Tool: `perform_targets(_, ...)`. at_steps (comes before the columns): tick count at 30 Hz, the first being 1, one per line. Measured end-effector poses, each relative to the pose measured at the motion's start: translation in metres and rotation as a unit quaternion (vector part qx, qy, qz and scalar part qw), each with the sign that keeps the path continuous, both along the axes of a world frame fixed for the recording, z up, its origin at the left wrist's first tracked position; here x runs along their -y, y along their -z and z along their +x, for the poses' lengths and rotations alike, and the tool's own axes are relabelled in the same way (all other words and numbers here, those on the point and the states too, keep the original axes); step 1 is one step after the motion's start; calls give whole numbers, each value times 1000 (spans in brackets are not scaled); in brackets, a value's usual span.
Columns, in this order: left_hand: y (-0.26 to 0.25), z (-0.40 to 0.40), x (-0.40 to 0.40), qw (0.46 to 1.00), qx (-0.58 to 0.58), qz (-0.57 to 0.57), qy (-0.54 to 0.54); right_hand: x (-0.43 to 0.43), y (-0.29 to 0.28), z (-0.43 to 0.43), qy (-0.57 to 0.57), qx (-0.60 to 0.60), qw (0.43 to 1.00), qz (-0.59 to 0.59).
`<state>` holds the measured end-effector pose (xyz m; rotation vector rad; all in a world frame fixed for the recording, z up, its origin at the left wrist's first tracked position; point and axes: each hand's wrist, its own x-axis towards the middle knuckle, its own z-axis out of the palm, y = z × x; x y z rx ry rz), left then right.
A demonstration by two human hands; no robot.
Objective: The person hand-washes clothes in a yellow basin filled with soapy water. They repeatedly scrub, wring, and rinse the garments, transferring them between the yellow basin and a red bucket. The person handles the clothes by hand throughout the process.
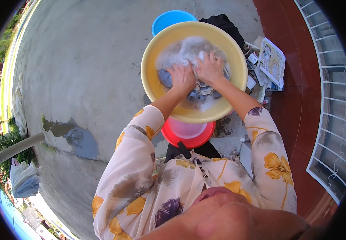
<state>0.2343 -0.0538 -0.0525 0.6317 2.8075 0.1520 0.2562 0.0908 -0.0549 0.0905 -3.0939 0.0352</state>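
Note:
A cream-yellow plastic basin (149,72) holds foamy water and wet cloth. My left hand (182,75) presses on bluish-grey fabric (165,77) in the suds, its fingertips partly hidden by foam. Beside it, my right hand (210,68) rests on pale, wrinkled cloth (204,89); its fingers are bent over the material, and whether they grip it is hard to tell. The hands are close together. Below the basin's near edge, a red basin (201,141) with whitish contents partly shows.
Beyond the yellow basin are a blue plastic basin (173,20) and black fabric (225,27). At right, a printed box (271,63) and assorted clutter stand by a reddish-brown tiled surface (298,111) and white metal bars (322,66). Concrete ground (95,66) extends left.

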Motion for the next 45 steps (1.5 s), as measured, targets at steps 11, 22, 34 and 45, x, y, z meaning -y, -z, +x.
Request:
perform_targets(11,108,-80,-19,957,131,176,-192,-25,46,-85,62,-3,996,-67)
perform_targets(22,-47,-45,62,883,43,446,-139,-66,-39,-8,66,74,797,-596)
perform_targets(34,18,-17,2,998,-50,-18,44,4,6,-18,-27,96,995,-3)
perform_targets(45,17,-59,-4,986,45,156,-46,-13,76,-47,100,-192,976,-34)
